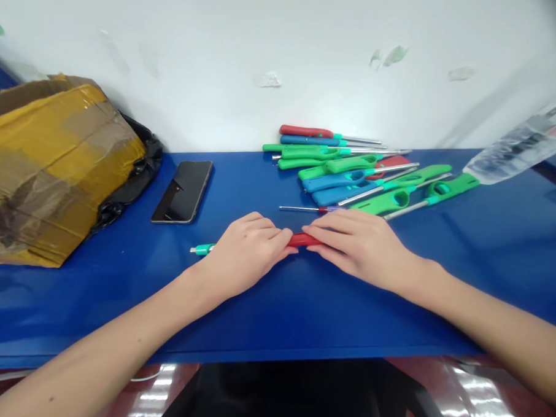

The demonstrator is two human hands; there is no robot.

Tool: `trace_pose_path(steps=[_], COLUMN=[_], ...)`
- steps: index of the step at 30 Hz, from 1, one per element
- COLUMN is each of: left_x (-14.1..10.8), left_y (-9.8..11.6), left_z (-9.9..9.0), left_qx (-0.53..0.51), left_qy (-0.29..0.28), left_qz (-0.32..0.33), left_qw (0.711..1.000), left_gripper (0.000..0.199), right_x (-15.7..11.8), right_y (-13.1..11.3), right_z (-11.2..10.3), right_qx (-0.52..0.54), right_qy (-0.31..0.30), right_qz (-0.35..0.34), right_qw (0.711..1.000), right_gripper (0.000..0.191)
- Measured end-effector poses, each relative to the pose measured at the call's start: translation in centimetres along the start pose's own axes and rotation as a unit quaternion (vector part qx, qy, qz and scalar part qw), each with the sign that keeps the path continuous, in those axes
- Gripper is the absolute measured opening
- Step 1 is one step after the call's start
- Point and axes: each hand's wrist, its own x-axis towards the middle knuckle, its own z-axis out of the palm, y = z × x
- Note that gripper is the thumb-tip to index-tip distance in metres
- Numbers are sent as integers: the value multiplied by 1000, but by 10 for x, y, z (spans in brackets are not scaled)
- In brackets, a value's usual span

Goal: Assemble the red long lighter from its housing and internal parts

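Both hands rest on 1 red lighter (302, 239) lying on the blue desk (283, 319); left hand (245, 253) and right hand (357, 245) grip its ends; a pile of lighters (364, 174) lies untouched behind, so most seems left.

On the worktop (491, 248), both hands lie side by side near the front edge, the left hand (245, 253) left of the right hand (360, 248), with a lighter (302, 239) between and under their fingers. Its tip (201, 249) sticks out left of the left hand. Behind the right hand lies a heap of lighters (359, 168), reaching back to the wall (271, 49). A phone (182, 192) lies flat behind the left hand. Left of it sits a cardboard box (50, 163). At the far right, a bottle (515, 149) lies tilted.
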Motion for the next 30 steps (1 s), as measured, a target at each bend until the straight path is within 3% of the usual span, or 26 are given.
trace_pose_path(steps=[7, 13, 23, 30], left_x=[2, 2, 1, 2], left_y=[5, 2, 5, 9], left_z=[5, 9, 12, 13], left_qx=[21, 16, 3, -10], left_qy=[22, 49, 38, 36], left_qz=[23, -7, -32, -37], left_qw=[999, 999, 999, 999], left_gripper=[34, 29, 30, 31], right_x=[2, 3, 2, 4], right_y=[-8, -9, -11, -13], right_z=[1, 2, 13, 11], right_qx=[-7, -19, 48, 7], right_qy=[25, 33, 73, 105], right_qz=[-6, 14, 17, -31], right_qw=[1000, 999, 996, 994], right_gripper=[17, 21, 24, 18])
